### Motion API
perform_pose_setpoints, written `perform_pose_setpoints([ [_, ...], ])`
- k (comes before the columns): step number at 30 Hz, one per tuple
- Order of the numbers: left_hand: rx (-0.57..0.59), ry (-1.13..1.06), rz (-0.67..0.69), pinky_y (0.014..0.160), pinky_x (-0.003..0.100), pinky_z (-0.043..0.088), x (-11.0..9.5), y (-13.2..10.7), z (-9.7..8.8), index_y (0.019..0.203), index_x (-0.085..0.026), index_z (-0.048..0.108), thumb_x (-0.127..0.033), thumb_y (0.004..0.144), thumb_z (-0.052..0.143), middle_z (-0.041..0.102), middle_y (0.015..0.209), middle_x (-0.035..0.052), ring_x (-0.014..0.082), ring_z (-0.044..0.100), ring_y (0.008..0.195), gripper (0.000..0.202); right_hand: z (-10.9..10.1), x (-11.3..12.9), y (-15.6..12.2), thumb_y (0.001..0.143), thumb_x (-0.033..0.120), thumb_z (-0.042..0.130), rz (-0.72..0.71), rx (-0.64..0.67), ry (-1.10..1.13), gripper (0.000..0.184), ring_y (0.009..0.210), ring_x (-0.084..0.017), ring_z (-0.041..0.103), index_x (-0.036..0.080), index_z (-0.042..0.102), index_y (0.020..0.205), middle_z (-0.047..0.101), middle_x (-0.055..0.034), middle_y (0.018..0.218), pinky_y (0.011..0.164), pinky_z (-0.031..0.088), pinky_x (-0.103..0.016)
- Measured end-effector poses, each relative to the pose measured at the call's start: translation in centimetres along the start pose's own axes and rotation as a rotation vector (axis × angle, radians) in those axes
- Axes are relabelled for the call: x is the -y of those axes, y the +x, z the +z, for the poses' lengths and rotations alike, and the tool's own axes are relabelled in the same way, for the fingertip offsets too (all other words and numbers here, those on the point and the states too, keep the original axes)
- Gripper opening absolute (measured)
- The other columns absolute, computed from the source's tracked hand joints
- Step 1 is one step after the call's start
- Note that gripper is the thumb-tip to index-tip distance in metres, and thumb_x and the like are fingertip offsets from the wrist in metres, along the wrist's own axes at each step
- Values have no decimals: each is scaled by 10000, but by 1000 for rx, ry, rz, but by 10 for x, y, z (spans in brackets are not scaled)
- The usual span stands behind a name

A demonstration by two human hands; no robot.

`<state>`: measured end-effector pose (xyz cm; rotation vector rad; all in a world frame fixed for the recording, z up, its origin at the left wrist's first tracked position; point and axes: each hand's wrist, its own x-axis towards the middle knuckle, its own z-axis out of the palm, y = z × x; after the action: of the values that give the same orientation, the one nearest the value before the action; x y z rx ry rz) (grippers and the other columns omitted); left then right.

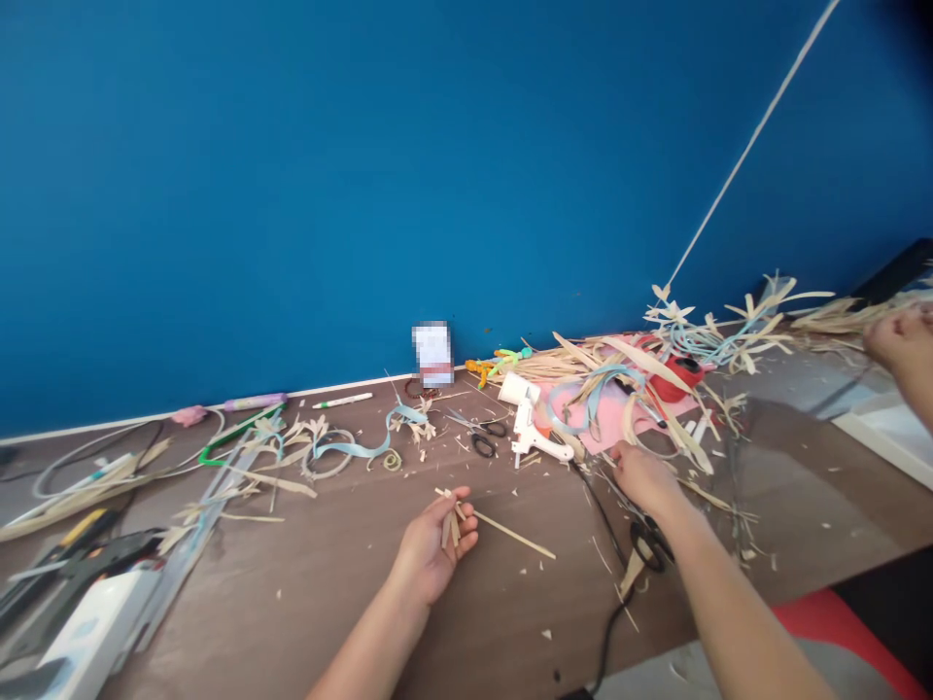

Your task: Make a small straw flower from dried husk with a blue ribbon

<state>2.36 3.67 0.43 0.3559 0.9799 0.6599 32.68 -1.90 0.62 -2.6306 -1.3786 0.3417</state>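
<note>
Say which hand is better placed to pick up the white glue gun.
Probably the right hand: it is close beside the white glue gun, though I can't tell whether it already holds something. The left hand is farther off and occupied with pale strips.

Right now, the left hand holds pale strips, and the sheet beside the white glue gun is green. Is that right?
Not quite: the sheet beside the white glue gun is pink, as the head view shows. The left hand does hold pale strips.
</note>
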Motion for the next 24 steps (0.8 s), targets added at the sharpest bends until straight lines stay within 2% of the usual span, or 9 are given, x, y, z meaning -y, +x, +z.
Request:
perform_pose_setpoints([
  [6, 35, 20, -20, 444, 202, 459, 6, 0, 1, 916, -129, 511, -192, 804, 459, 552, 586, -7, 87, 544, 462, 139, 3, 5, -5, 647, 91, 492, 38, -9, 98, 187, 634, -190, 575, 146, 555, 815, 603, -64, 654, 523, 326, -253],
  [10, 62, 78, 5, 441, 183, 438, 8, -1, 4, 900, -141, 518, -197, 754, 534, 546, 589, -20, 77, 533, 470, 157, 1, 30, -23, 695, 157, 452, -43, 17, 270, 147, 509, -121, 519, 167, 523, 823, 572, -10, 648, 475, 342, -228],
  [12, 95, 107, 6, 446, 180, 433, 9, -2, 8, 881, -145, 526, -188, 724, 570, 542, 585, -23, 73, 527, 471, 169, 3, 53, -35, 718, 211, 434, -127, 119, 466, 114, 399, -73, 438, 182, 504, 804, 544, 27, 636, 413, 316, -208],
  [14, 130, 131, 9, 453, 181, 432, 11, -2, 14, 865, -145, 537, -190, 690, 607, 537, 577, -26, 71, 520, 468, 194, 8, 79, -48, 699, 247, 461, -220, 337, 852, 101, 334, -42, 355, 178, 484, 769, 489, 57, 585, 359, 250, -189],
  [16, 166, 144, 34, 451, 181, 429, 12, -2, 18, 844, -147, 546, -224, 667, 637, 536, 579, -27, 68, 511, 461, 214, 14, 102, -58, 666, 249, 502, -266, 510, 1093, 123, 321, -22, 322, 172, 480, 759, 463, 73, 573, 341, 210, -171],
  [20, 209, 179, 116, 451, 181, 423, 12, -1, 17, 701, -130, 548, -323, 645, 655, 522, 559, -26, 50, 474, 436, 227, 21, 130, -70, 635, 201, 523, -261, 634, 1161, 127, 323, -4, 304, 167, 475, 748, 503, 71, 593, 331, 196, -154],
  [24, 159, 227, 118, 422, 176, 394, 14, 0, 8, 638, -125, 534, -287, 593, 688, 510, 519, -33, 42, 439, 400, 229, 27, 138, -72, 627, 182, 505, -252, 709, 1131, 104, 310, -15, 269, 177, 458, 720, 460, 97, 511, 320, 176, -158],
])
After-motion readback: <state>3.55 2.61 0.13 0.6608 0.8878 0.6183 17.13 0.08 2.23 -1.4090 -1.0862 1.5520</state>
